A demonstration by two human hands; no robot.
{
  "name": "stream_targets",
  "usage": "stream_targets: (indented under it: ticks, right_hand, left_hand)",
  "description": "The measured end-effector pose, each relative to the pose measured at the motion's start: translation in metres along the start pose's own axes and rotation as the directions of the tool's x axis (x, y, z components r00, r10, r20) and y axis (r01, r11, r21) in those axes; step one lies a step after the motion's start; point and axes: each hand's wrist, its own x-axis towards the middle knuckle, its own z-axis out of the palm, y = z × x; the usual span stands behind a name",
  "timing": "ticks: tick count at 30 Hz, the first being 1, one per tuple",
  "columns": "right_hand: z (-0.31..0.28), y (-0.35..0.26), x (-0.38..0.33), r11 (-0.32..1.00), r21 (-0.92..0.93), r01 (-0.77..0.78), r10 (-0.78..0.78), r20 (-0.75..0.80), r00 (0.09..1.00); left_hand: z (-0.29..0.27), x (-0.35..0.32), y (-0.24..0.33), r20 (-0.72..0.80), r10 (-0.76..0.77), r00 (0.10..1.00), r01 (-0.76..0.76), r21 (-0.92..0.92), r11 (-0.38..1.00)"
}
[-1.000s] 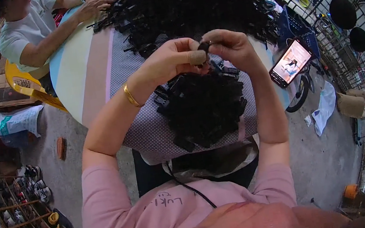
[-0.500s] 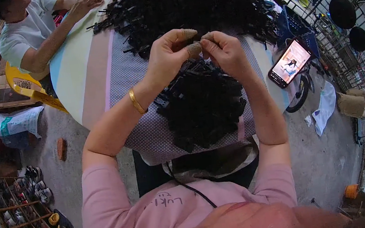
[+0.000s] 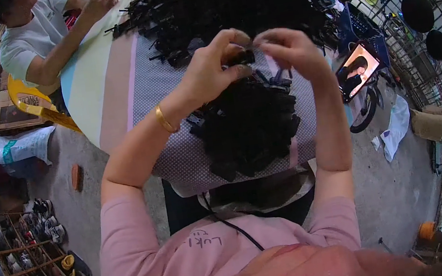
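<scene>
Head view: pinching over the black pile (image 3: 251, 128)

Beyond the pile's middle, the left hand (image 3: 210, 68) is apparently pinching a black piece (image 3: 245, 57), long axis blurred. The right hand (image 3: 300, 55) is hovering at the pile's far-right corner; its grip I cannot tell.

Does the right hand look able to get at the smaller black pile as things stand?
Probably yes: the right hand is near the far edge of the smaller black pile, with nothing visible blocking its way.
</scene>
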Motion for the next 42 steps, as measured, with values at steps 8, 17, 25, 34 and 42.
stream_targets:
  ticks: [8,17,25,34,42]
  right_hand:
    - [-0.007,0.032,0.015,0.934,0.354,0.040,0.050,-0.243,0.969]
    - [0.008,0.047,0.026,0.992,-0.048,0.118,-0.126,-0.273,0.954]
    - [0.013,0.045,0.023,0.881,-0.464,0.093,-0.282,-0.358,0.890]
    - [0.021,0.052,0.026,0.786,-0.595,0.168,-0.409,-0.298,0.863]
    - [0.052,0.016,0.004,0.813,-0.292,0.505,-0.578,-0.286,0.765]
  left_hand:
    - [-0.051,0.025,-0.037,0.091,-0.190,0.977,0.160,0.265,0.951]
    - [-0.031,0.024,-0.077,-0.048,-0.089,0.995,0.077,0.930,0.359]
    - [-0.047,0.017,-0.064,-0.041,0.005,0.999,0.035,0.904,0.427]
    - [-0.060,0.016,-0.075,0.081,-0.289,0.954,0.042,0.917,0.397]
    - [-0.025,0.018,-0.031,0.031,-0.228,0.973,0.227,-0.304,0.925]
